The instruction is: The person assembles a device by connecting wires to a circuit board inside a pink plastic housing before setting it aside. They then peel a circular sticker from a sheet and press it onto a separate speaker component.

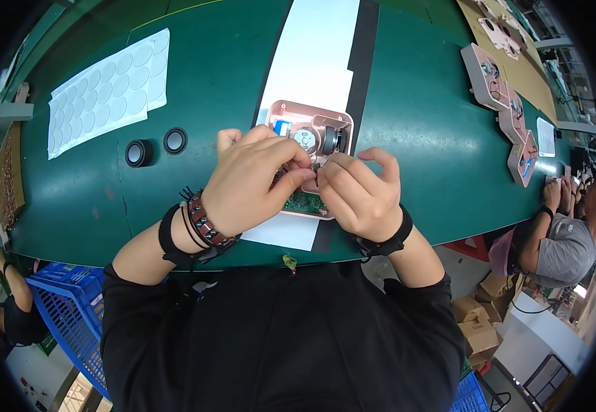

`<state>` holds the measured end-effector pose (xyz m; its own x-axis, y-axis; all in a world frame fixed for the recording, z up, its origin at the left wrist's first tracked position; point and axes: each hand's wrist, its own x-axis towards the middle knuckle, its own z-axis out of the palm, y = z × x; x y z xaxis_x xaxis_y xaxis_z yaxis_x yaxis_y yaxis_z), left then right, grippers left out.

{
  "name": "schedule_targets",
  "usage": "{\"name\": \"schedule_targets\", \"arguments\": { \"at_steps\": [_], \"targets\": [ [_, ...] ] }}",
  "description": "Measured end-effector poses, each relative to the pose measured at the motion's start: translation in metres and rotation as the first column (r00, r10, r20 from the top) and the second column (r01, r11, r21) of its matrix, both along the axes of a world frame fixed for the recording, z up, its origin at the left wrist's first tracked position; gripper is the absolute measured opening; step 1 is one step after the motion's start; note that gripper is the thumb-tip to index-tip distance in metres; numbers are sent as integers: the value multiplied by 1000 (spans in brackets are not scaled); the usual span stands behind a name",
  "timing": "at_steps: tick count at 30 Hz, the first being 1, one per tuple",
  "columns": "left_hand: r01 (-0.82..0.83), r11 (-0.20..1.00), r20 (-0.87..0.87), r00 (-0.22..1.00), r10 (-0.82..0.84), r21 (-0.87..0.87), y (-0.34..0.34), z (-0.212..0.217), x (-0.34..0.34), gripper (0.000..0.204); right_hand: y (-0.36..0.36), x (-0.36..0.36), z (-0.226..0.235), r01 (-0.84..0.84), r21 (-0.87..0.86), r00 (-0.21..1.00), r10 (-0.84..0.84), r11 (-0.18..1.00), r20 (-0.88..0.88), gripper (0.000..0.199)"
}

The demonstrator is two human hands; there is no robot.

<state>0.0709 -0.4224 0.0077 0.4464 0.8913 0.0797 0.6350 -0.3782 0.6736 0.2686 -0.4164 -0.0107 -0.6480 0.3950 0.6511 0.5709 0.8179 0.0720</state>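
Note:
A pink plastic housing (311,106) lies open in front of me on a white sheet. Inside it are a round silvery part (304,139), a dark round speaker (329,140), a blue part (282,128) and a green circuit board (305,202) along the near side. My left hand (253,180) reaches over the housing's left side, its thumb and index finger pinched together. From the right, my right hand (361,194) meets it with closed fingertips. Whatever small piece sits between the fingertips is hidden. Thin wires show near them.
Two black speakers (175,141) stand to the left, near a sheet of round white stickers (109,89). More pink housings (488,79) line the right side of the green table (421,123). Blue crates (71,302) flank me. Co-workers (566,247) sit at both sides.

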Motion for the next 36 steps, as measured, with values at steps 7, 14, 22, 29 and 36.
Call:
{"name": "schedule_targets", "arguments": {
  "at_steps": [7,14,22,29,36],
  "targets": [
    [-104,993,78,992,99,56,0,-11,3,5,-10,-3,5,160,-114,986,-165,981,-31,17],
    [-107,990,86,990,114,-88,0,-3,2,7,-9,0,1,171,-254,978,-196,952,-76,24],
    [-60,998,120,991,64,-32,-1,-7,1,5,-1,2,-6,-110,-398,953,-17,911,-302,20],
    [-45,997,102,993,52,-61,0,-4,3,5,-1,-2,-5,-105,-467,927,-83,878,-365,20],
    [-51,998,122,991,54,-24,0,-4,2,7,3,-4,-4,11,-357,964,-104,934,-243,27]
  ]
}}
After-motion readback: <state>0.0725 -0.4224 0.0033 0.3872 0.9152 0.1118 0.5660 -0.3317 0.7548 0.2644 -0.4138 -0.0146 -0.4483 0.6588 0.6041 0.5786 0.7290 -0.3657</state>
